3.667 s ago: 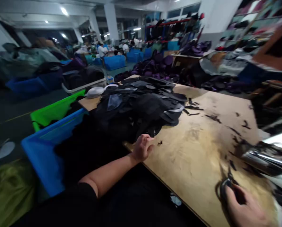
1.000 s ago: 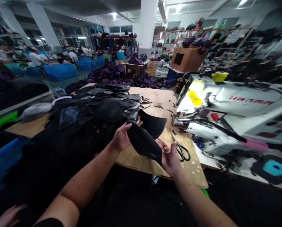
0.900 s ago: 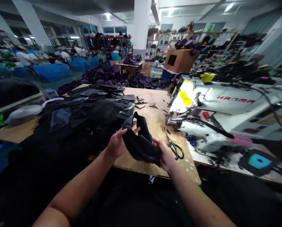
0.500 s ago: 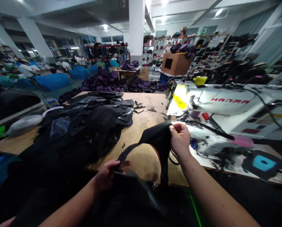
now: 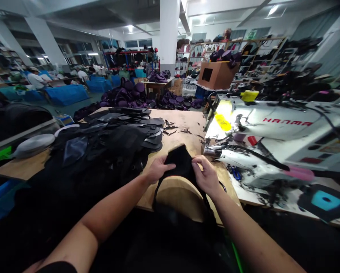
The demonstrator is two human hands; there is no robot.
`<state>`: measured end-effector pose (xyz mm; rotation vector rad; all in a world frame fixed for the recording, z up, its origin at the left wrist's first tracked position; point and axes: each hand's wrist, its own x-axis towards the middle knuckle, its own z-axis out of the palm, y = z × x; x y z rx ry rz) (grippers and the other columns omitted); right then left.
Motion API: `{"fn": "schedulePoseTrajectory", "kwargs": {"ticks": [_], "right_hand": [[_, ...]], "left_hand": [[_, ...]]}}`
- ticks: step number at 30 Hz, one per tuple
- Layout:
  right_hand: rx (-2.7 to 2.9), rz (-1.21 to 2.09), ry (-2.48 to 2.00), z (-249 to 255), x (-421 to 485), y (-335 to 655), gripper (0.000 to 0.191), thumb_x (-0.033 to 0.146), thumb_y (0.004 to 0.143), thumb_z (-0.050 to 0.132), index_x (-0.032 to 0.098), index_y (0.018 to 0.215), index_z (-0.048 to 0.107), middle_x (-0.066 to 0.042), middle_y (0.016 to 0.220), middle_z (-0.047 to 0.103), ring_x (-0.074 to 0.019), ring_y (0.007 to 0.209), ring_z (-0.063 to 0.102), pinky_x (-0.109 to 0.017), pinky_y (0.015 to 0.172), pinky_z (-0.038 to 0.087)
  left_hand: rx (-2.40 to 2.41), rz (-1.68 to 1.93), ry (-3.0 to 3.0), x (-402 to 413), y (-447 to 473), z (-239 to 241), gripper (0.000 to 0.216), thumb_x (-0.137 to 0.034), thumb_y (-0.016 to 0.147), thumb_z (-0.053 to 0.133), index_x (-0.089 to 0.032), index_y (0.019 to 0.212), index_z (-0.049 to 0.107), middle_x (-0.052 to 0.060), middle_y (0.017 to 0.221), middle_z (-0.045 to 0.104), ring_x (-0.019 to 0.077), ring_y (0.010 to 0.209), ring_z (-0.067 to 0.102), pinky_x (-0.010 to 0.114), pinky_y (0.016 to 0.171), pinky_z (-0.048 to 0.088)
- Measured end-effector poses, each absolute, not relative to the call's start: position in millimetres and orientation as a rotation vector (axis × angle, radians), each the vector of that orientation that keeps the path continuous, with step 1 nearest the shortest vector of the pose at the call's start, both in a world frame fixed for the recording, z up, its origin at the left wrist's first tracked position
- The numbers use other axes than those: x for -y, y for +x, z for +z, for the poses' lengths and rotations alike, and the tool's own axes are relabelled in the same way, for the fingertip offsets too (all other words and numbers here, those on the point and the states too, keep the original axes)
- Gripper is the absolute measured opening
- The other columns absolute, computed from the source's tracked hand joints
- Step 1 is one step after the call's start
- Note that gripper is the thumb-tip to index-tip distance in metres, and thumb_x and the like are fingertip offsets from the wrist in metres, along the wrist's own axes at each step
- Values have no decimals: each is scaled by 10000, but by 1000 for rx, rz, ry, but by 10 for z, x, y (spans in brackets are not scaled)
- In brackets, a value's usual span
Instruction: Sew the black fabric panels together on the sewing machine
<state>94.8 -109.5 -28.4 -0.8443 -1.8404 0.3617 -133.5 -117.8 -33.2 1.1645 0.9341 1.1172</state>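
Observation:
A black fabric piece (image 5: pixel 181 161) with a wide curved opening is stretched between my hands above the wooden table (image 5: pixel 184 189). On its left edge, my left hand (image 5: pixel 158 168) is closed, thumb lying on top of the cloth. My right hand (image 5: pixel 205 175) pinches the right edge, fingers curled. From both sides narrow black strips run down towards my lap, where they merge with dark material I cannot make out. Just right of my right hand stands a white sewing machine (image 5: pixel 284 121) with a lit yellow-covered lamp.
A heap of black cut pieces (image 5: pixel 113 140) covers the table's left side. Dark scraps (image 5: pixel 170 127) lie near its middle. Blue snips (image 5: pixel 236 173) rest by the machine base. Purple bags (image 5: pixel 130 93) are piled on the floor beyond, near a cardboard box (image 5: pixel 218 75).
My left hand has moved up and right from the lower strip to the fabric's upper left edge. My right hand has come slightly lower and left, still gripping the fabric.

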Motion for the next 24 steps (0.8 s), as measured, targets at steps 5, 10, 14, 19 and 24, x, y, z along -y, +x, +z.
{"fn": "schedulePoseTrajectory", "kwargs": {"ticks": [5, 10, 14, 19, 24], "right_hand": [[1646, -13, -1074, -67, 1556, 1131, 120, 249, 942, 576, 242, 1058, 607, -109, 1044, 651, -272, 1008, 633, -459, 897, 525], [1980, 198, -840, -444, 1996, 897, 203, 213, 945, 572, 276, 1135, 605, -108, 1053, 662, -258, 943, 670, -420, 796, 584], [1976, 137, -1163, -880, 1739, 731, 465, 346, 955, 577, 183, 1381, 488, -194, 1322, 566, -342, 1238, 559, -555, 1023, 507], [2030, 91, -1482, -1007, 1209, 850, 679, 348, 886, 636, 105, 1476, 404, -249, 1514, 415, -405, 1407, 387, -587, 1135, 373], [2357, 346, -1775, -1030, 1198, 970, 1038, 387, 690, 844, 36, 1534, 352, -329, 1503, 404, -461, 1331, 468, -543, 1036, 449]], "left_hand": [[-1435, 1885, 767, 990, -1329, -599, 259, -296, 759, 731, -168, 964, 638, 64, 1020, 733, 212, 996, 682, 351, 951, 526], [-1602, 1856, 761, 1197, -1350, -633, 287, -315, 824, 691, -172, 1070, 649, 87, 1090, 735, 257, 1100, 669, 387, 1022, 509], [-1614, 1611, 911, 1648, -1060, -658, 311, -377, 837, 717, -163, 1063, 703, 118, 1080, 753, 331, 1204, 637, 438, 1072, 490], [-1505, 1384, 1164, 2207, -797, -720, 455, -464, 886, 674, -185, 1245, 687, 120, 1153, 747, 367, 1360, 529, 521, 1204, 372], [-1417, 1080, 1555, 2556, -781, -696, 509, -476, 929, 613, -235, 1377, 642, 105, 1284, 706, 321, 1453, 442, 493, 1293, 247]]}}
